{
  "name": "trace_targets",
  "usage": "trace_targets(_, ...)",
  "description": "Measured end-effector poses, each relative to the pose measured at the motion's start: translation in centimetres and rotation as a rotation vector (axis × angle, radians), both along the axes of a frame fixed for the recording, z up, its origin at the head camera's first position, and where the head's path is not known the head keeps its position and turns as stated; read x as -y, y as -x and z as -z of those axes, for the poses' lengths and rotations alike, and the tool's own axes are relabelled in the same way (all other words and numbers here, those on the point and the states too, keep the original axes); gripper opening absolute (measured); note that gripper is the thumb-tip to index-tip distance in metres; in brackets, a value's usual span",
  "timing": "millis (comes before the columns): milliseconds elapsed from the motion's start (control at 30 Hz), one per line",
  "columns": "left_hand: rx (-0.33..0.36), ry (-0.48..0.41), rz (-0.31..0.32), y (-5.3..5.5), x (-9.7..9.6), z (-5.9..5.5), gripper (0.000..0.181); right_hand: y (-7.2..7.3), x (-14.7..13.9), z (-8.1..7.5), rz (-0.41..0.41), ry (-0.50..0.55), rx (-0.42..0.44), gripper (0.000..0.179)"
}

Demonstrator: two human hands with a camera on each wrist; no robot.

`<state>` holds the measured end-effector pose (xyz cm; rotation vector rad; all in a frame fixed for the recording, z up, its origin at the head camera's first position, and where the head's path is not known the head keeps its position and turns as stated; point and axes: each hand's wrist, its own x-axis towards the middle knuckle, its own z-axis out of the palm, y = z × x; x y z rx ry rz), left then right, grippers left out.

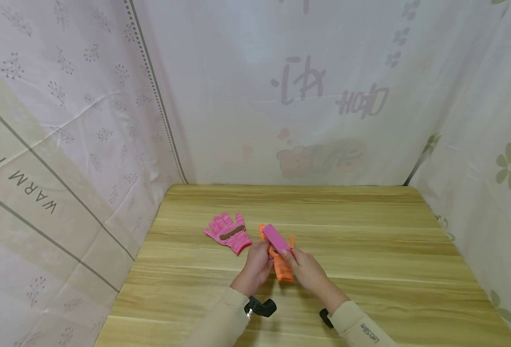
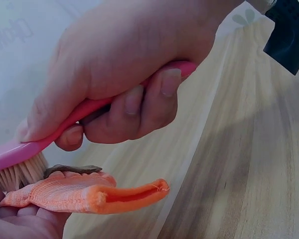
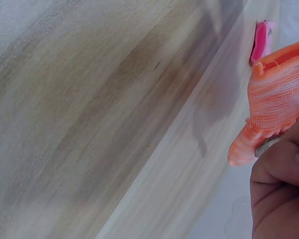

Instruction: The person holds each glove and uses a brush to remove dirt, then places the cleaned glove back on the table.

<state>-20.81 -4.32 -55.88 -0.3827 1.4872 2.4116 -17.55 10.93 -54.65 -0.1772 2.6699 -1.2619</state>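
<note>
My left hand holds an orange knitted glove above the table, its fingers under the fabric. The glove's cuff faces toward me, and a dark brown strip lies on its upper side. Gripped in my right hand is a pink brush, fingers curled round the handle and thumb along it. Its pale bristles touch the glove beside the strip. In the right wrist view only part of the orange glove shows, and the brush is hidden.
A pink knitted glove with a brown strip across it lies flat on the wooden table, left of my hands. Printed curtains surround the table's back and sides. A black wrist device sits at my left cuff.
</note>
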Motion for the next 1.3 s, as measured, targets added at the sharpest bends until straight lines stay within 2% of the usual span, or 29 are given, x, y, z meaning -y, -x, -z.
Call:
trace_targets(367,0.011,-0.022,-0.002,0.0,0.3,-0.2,0.032,-0.2,-0.4,0.1,-0.009,-0.024,0.001,0.040)
trace_targets(733,0.021,-0.038,-0.015,0.0,1.0,-0.3,0.021,-0.3,-0.8,0.3,-0.004,-0.019,0.018,0.044)
trace_targets(933,0.009,-0.062,0.009,0.2,1.1,-0.4,0.027,-0.5,-1.0,0.3,-0.006,0.061,0.050,0.049)
trace_targets(1033,0.017,-0.081,-0.029,0.4,1.3,-0.5,0.026,-0.6,-1.2,0.2,0.002,0.102,0.062,0.050)
trace_targets(1167,0.043,-0.085,-0.119,0.8,1.7,-0.6,0.010,-0.7,-1.5,0.2,0.017,0.094,0.059,0.052)
trace_targets(1300,0.047,-0.097,-0.131,1.0,2.2,-0.6,0.008,-0.8,-1.7,0.5,0.029,0.093,0.067,0.052)
